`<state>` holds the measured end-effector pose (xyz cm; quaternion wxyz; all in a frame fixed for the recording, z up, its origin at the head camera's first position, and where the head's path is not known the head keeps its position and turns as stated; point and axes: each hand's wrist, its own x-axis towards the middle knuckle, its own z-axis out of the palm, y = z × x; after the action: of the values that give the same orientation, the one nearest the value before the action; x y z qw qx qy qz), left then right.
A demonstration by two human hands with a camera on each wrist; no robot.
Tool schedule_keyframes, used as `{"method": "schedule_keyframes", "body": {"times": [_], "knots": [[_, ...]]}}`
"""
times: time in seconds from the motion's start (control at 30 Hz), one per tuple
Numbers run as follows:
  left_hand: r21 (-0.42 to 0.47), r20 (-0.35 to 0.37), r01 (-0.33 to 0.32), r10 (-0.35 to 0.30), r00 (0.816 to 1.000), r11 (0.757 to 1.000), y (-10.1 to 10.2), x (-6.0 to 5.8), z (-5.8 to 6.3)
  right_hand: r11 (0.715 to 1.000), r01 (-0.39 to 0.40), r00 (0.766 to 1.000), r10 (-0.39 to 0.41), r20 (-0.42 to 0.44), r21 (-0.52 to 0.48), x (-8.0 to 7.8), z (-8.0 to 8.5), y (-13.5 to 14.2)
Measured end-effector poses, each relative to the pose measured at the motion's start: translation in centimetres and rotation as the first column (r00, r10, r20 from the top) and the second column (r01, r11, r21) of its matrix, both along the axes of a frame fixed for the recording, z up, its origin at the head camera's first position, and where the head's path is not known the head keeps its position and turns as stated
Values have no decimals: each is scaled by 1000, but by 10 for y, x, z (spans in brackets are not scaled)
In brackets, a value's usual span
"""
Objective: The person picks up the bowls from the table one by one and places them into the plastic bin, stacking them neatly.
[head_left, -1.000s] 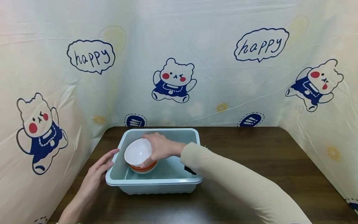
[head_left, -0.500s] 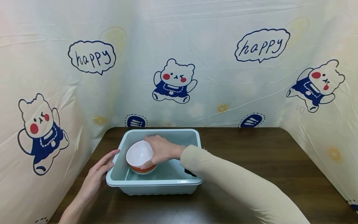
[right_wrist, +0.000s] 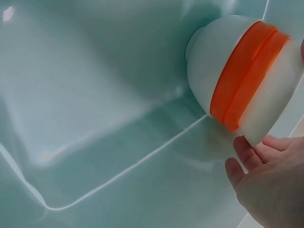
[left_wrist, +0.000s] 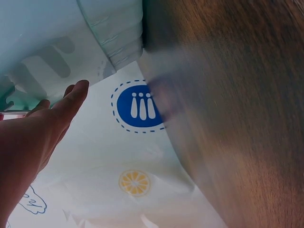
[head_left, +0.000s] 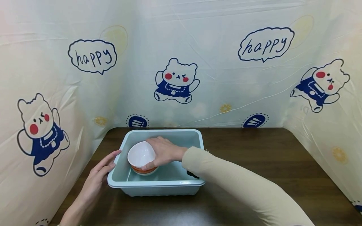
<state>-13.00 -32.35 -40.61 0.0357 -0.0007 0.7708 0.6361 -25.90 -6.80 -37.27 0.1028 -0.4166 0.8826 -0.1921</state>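
A white bowl [head_left: 140,153] sits at the top of a stack in the left half of a pale blue plastic basin [head_left: 158,184]. Under it show orange bands [right_wrist: 249,73] and a rounded white bowl base [right_wrist: 209,61]. My right hand [head_left: 162,152] spans the white bowl from its right side, thumb at the near rim and fingers at the far rim. In the right wrist view, fingertips lie right at the bowl's edge. My left hand [head_left: 99,172] rests on the basin's left rim, its fingers fairly straight against the outer wall in the left wrist view.
The basin stands on a dark wooden table [head_left: 254,163], left of the middle. Behind it and along both sides hangs a pale curtain [head_left: 215,78] printed with bears and lettering. The basin's bare floor [right_wrist: 85,95] lies to the right of the stack.
The right hand and the white bowl have shifted slightly right and down onto the stack, then stayed nearly still. The left hand keeps its place at the rim.
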Motion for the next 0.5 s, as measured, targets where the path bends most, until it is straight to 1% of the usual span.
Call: {"method": "schedule_keyframes", "body": {"times": [0.27, 0.5], "knots": [[-16, -3, -4, 4, 1000, 1000, 2, 1, 1, 1000, 1, 1000, -1, -18, 23, -1, -5, 0], [-17, -3, -11, 11, 1000, 1000, 2, 2, 1, 999, -18, 999, 19, -43, 36, -1, -6, -2]]}}
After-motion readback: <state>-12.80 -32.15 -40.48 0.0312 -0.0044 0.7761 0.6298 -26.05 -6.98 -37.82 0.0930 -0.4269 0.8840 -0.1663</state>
